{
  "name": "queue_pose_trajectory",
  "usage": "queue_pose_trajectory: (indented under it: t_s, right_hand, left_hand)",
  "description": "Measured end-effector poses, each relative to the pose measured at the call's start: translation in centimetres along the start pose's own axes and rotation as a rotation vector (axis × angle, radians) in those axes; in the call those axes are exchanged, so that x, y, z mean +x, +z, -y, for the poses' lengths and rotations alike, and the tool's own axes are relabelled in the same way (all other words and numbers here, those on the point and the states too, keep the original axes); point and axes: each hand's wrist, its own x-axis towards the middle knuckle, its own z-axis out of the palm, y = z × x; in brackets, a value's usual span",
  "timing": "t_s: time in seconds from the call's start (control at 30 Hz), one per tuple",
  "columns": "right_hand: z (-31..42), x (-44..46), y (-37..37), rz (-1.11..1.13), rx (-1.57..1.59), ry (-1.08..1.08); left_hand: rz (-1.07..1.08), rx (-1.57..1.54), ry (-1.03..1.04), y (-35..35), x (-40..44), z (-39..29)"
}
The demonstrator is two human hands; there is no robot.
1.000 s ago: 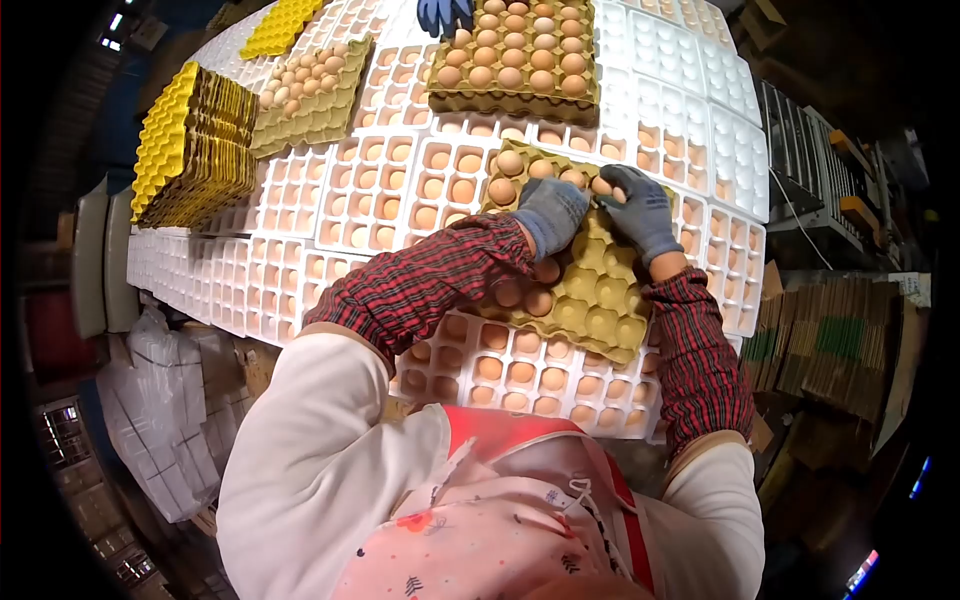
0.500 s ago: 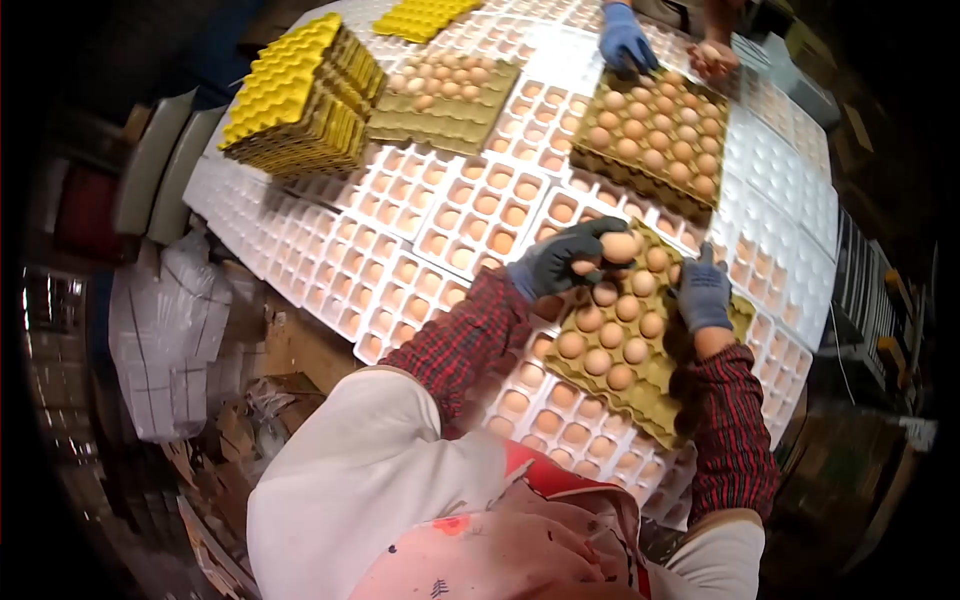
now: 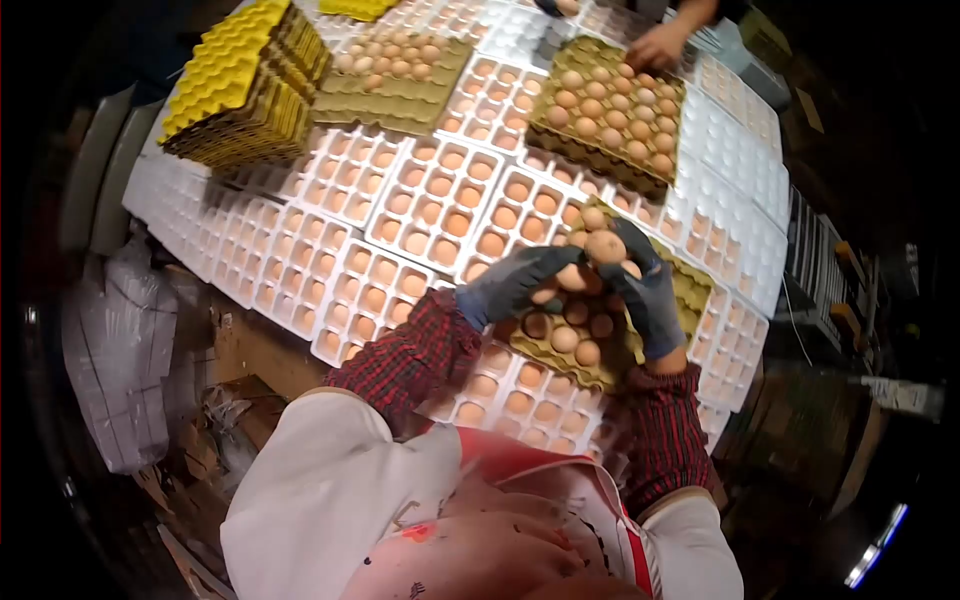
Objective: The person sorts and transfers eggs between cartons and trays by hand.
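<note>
My left hand (image 3: 522, 285), in a dark grey-blue glove, has its fingers round eggs (image 3: 572, 278) above a yellowish pulp tray (image 3: 540, 350). On the right, my right hand (image 3: 645, 290), gloved alike, grips an egg (image 3: 604, 247) between thumb and fingers, with another egg close by. The two hands are near each other. Brown eggs (image 3: 564, 339) sit in the tray below them. Part of that tray is hidden by my hands. White trays (image 3: 440, 265) with eggs in their compartments lie under and around it.
A stack of yellow trays (image 3: 215, 75) stands at the back left, beside a partly filled pulp tray (image 3: 375, 105). Behind my hands is a fuller egg tray stack (image 3: 610, 110). Another person's bare hand (image 3: 658, 46) touches it; a white-wrapped bundle (image 3: 125, 350) lies at left.
The view has swung. My right hand has come off the tray's right part to the left, beside my left hand, and now holds an egg. The other person's gloved hand has moved back.
</note>
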Motion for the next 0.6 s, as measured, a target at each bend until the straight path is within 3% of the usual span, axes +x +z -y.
queue_pose_trajectory:
  t_s: [0.03,0.1,0.23,0.27,0.3,0.37,0.4,0.43,0.5,0.57,0.6]
  right_hand:
    - [-0.6,0.9,1.1,-0.002,-0.253,-0.156]
    - [-1.7,0.7,3.1,-0.018,-0.352,-0.199]
    - [-0.2,0.5,4.3,-0.126,-0.345,-0.166]
    - [-0.7,-0.1,3.8,-0.172,-0.162,-0.126]
    - [-0.6,-1.1,2.4,-0.176,-0.182,-0.005]
    - [0.1,-4.0,0.9,-0.244,0.106,0.250]
    - [-2.2,-5.4,-0.7,-0.203,0.080,0.164]
    - [-1.1,-6.6,-0.8,-0.219,0.102,0.275]
    - [0.3,-8.7,-0.7,-0.244,0.171,0.442]
    - [-0.8,-10.6,-1.2,-0.279,0.110,0.393]
    - [-1.3,-11.4,-1.7,-0.299,0.076,0.375]
  left_hand:
    - [-0.129,-0.109,-0.199,-1.0,-0.3,1.4]
    - [-0.168,0.226,-0.101,-0.7,-1.9,0.2]
    - [-0.231,0.345,0.367,-7.1,-2.4,1.7]
    - [-0.378,-0.015,0.017,-9.3,-2.2,-1.1]
    - [-0.562,0.204,-0.083,-11.4,-1.9,-5.1]
    - [-0.877,0.626,0.102,-22.0,0.9,-5.3]
    - [-1.041,0.891,0.163,-25.0,1.4,-7.0]
    - [-1.115,1.072,0.137,-27.5,1.9,-8.7]
    - [-1.237,1.327,-0.163,-31.5,3.6,-10.6]
    - [-1.194,1.397,-0.400,-34.4,4.7,-11.5]
    - [-1.210,1.397,-0.370,-36.5,5.2,-11.3]
